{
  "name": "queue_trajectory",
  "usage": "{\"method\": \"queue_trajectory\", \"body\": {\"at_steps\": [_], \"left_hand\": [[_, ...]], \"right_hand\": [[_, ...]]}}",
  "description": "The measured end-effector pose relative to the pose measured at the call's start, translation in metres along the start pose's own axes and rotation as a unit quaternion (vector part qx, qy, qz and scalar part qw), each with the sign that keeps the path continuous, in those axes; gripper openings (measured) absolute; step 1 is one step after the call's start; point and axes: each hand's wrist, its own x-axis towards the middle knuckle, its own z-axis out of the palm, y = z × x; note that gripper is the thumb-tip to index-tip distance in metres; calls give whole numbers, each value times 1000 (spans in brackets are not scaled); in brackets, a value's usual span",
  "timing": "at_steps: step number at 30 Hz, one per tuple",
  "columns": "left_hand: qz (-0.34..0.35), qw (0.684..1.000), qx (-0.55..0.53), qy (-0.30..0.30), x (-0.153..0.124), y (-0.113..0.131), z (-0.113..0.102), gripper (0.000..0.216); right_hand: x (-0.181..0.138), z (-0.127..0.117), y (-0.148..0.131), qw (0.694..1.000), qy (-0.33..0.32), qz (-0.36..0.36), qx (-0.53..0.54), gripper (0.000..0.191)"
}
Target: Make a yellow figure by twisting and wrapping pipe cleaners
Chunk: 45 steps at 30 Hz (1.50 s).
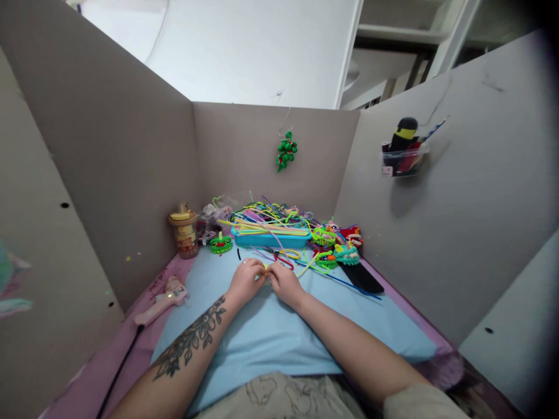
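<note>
My left hand (pixel 245 280) and my right hand (pixel 283 283) meet over the light blue mat (pixel 271 331), fingers curled together. Between their fingertips they pinch a small yellow-green pipe cleaner piece (pixel 265 273), mostly hidden by the fingers. Just beyond the hands lie loose coloured pipe cleaners (pixel 288 256) and a teal tray (pixel 271 237) heaped with more of them. Finished green and teal pipe cleaner figures (pixel 338 253) sit to the right of the tray.
A pink glue gun (pixel 163 302) with a black cord lies at the left. A lidded jar (pixel 186 233) stands in the back left corner. Grey partition walls enclose the desk; a green ornament (pixel 286 151) hangs on the back wall, a clear holder (pixel 402 157) on the right.
</note>
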Motion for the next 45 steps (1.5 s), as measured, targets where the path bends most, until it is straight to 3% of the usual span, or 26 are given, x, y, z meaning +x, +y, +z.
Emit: {"method": "queue_trajectory", "body": {"at_steps": [8,15,19,33,39,45], "left_hand": [[-34,999,-33,7,0,-2,1,5],[-93,981,-166,43,2,-14,5,6],[-112,974,-189,50,3,-13,4,6],[-63,996,-42,45,1,-4,-2,7],[-94,990,-88,52,0,-12,4,1],[-90,986,-136,10,1,-14,6,9]], "right_hand": [[0,-2,0,1000,16,-13,6,13],[-2,-7,1,991,47,-125,-31,28],[-3,-7,2,986,67,-150,-40,31],[-1,-4,3,991,37,-125,-21,45],[-1,-2,5,993,45,-101,29,39],[0,-3,8,992,54,-102,41,26]]}}
